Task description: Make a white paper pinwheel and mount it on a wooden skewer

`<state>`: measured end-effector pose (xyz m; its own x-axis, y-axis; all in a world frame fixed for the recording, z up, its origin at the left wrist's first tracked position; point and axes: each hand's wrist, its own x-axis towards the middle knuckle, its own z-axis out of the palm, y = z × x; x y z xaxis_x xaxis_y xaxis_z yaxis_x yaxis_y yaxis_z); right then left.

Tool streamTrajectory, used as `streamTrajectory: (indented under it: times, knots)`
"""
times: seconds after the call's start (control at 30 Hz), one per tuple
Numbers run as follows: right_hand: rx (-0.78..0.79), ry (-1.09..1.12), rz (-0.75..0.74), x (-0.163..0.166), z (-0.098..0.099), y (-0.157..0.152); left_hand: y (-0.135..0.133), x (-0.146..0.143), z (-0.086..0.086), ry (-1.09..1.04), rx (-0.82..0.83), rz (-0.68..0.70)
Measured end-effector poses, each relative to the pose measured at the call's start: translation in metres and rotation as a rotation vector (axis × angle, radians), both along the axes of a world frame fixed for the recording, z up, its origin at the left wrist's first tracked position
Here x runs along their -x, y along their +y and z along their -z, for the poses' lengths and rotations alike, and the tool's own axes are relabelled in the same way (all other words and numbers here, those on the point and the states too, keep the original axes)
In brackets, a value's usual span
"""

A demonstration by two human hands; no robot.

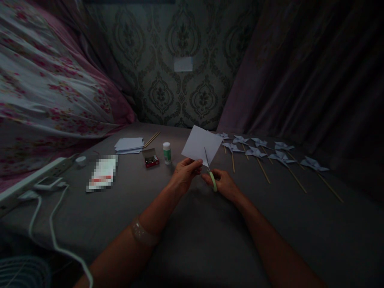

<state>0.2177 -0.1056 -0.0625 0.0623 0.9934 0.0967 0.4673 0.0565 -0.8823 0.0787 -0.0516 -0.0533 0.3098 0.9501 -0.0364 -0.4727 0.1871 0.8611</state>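
Note:
A square sheet of white paper (200,143) is held up at the centre, pinched at its lower edge by my left hand (186,172). My right hand (223,182) grips a pair of scissors (213,181) with light green handles. The scissor blades point up and lie at the paper's lower right corner; whether they are cutting into it I cannot tell. To the right lie several white paper pinwheels (255,152) on thin wooden sticks. A glue stick (167,154) stands left of the paper, beside a small open box (151,159) of metal bits.
A stack of white paper (129,145) lies at the back left, near some wooden sticks (151,139). Closer are a white packet (103,173) and a small white cap (81,161). A power strip (33,180) with plugged-in cables runs along the left edge. Curtains hang at both sides.

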Motion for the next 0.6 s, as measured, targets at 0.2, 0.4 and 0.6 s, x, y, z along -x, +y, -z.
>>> streamTrajectory:
  times: [0.2, 0.4, 0.6]
  knots:
    - [0.020, 0.048, 0.025, 0.0024, -0.0022, -0.0002, 0.0000, 0.0003, -0.0014, -0.011, 0.011, -0.010]
    - [0.033, 0.061, 0.053, 0.0035, -0.0037, -0.0012, 0.0016, 0.0009, 0.0021, -0.020, -0.008, 0.007]
    - [0.046, 0.086, 0.066, 0.0036, -0.0026, -0.0010, 0.0016, 0.0017, 0.0011, -0.007, -0.002, 0.004]
